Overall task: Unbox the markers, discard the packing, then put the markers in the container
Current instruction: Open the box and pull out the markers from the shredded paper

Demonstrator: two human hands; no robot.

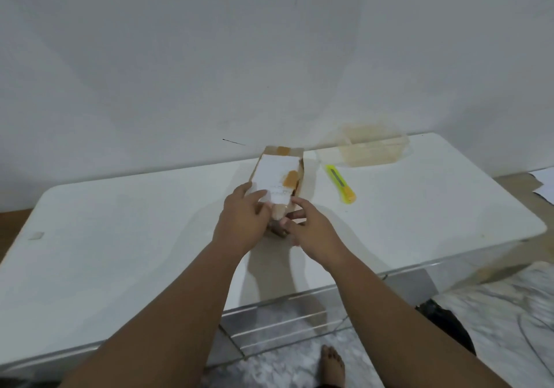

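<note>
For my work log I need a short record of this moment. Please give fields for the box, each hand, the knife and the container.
box: cardboard box, lies on the white table, brown tape and white label on top
left hand: grips the box's near left edge, thumb on the label
right hand: fingers curled on the box's near end
knife: yellow-green utility knife, lies right of the box, untouched
container: clear plastic, far right on the table
markers: none in view

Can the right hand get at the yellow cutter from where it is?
Probably yes. The cutter lies flat on the table just right of the box, nothing between it and the right hand. That hand holds the box's near end, so it must let go first.
</note>
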